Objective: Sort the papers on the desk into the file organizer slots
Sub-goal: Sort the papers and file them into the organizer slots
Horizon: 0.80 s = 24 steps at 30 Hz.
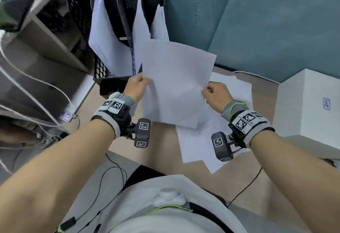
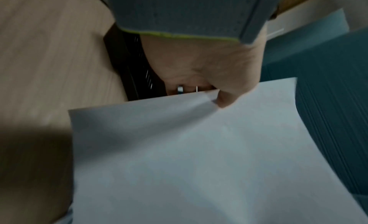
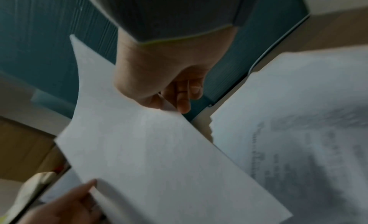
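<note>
A white sheet of paper (image 1: pixel 174 83) hangs in the air above the desk, held by both hands. My left hand (image 1: pixel 137 85) pinches its left edge, thumb on top (image 2: pixel 225 101). My right hand (image 1: pixel 214 93) pinches the right edge (image 3: pixel 175 104). The black mesh file organizer (image 1: pixel 103 67) stands just behind the sheet at the desk's back left, with white papers (image 1: pixel 106 37) upright in its slots. A loose pile of printed papers (image 1: pixel 200 140) lies on the desk under and right of the held sheet, also in the right wrist view (image 3: pixel 298 117).
A white box (image 1: pixel 309 107) stands at the desk's right. A teal partition wall (image 1: pixel 257 21) runs behind the desk. Shelves with white cables (image 1: pixel 36 89) are at the left. The wooden desk top (image 1: pixel 161 144) shows near my body.
</note>
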Motion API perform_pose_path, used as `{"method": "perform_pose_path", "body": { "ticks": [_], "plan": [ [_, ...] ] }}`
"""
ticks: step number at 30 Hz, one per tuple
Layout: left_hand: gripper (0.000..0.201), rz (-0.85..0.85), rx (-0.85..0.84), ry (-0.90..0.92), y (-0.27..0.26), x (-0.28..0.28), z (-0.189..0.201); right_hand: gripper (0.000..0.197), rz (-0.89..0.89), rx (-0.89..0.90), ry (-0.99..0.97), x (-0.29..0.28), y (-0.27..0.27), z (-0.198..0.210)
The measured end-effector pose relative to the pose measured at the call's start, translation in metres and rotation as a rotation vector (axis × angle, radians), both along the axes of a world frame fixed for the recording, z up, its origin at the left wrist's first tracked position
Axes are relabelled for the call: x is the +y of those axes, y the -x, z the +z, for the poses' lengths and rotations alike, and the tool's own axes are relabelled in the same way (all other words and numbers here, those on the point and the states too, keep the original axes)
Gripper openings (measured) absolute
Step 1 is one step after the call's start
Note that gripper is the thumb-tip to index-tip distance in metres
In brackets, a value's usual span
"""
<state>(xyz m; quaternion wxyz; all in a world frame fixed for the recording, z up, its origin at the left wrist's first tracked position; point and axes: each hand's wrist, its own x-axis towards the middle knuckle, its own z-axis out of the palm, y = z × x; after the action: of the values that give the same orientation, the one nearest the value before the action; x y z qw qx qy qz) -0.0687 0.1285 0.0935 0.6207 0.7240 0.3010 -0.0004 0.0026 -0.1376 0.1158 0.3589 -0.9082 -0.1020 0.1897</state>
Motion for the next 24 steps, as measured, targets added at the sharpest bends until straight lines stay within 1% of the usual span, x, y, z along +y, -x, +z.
{"method": "perform_pose_path", "body": {
  "ticks": [2,3,5,7,8,10,12,14,15,16,18,20,22,24],
  "plan": [
    [0.027,0.115,0.023,-0.052,0.008,0.043,-0.005,0.029,0.009,-0.032,-0.089,0.038,-0.002,0.011],
    [0.032,0.159,0.045,-0.103,0.011,0.058,-0.008,0.03,-0.003,-0.058,-0.118,0.051,-0.004,0.017],
    [0.036,0.229,0.111,-0.222,0.018,0.085,-0.018,0.03,-0.042,-0.089,-0.18,0.076,-0.009,0.025],
    [0.039,0.265,0.166,-0.284,0.022,0.111,-0.024,0.029,-0.082,-0.132,-0.23,0.101,-0.012,0.033],
    [0.045,0.251,0.199,-0.308,0.02,0.122,-0.027,0.03,-0.097,-0.171,-0.242,0.113,-0.015,0.035],
    [0.062,0.157,0.247,-0.382,0.01,0.135,-0.027,0.031,-0.111,-0.209,-0.259,0.13,-0.016,0.043],
    [0.066,0.047,0.269,-0.48,-0.008,0.145,-0.022,0.031,-0.112,-0.259,-0.259,0.148,-0.018,0.046],
    [0.069,-0.02,0.264,-0.549,-0.026,0.147,-0.016,0.029,-0.104,-0.267,-0.293,0.17,-0.018,0.05],
    [0.069,-0.048,0.284,-0.602,-0.033,0.148,-0.012,0.03,-0.097,-0.255,-0.307,0.183,-0.019,0.05],
    [0.063,-0.063,0.323,-0.671,-0.039,0.148,-0.008,0.031,-0.078,-0.268,-0.313,0.195,-0.019,0.049],
    [0.046,-0.062,0.382,-0.778,-0.046,0.148,0.0,0.027,-0.034,-0.28,-0.307,0.223,-0.02,0.049],
    [0.038,-0.063,0.415,-0.811,-0.052,0.15,0.003,0.022,0.005,-0.254,-0.298,0.246,-0.023,0.046],
    [0.029,-0.079,0.402,-0.805,-0.052,0.154,0.004,0.022,0.074,-0.194,-0.248,0.268,-0.024,0.035],
    [0.025,-0.091,0.401,-0.793,-0.049,0.157,0.005,0.02,0.223,-0.177,-0.084,0.284,-0.023,0.021]
  ]
}}
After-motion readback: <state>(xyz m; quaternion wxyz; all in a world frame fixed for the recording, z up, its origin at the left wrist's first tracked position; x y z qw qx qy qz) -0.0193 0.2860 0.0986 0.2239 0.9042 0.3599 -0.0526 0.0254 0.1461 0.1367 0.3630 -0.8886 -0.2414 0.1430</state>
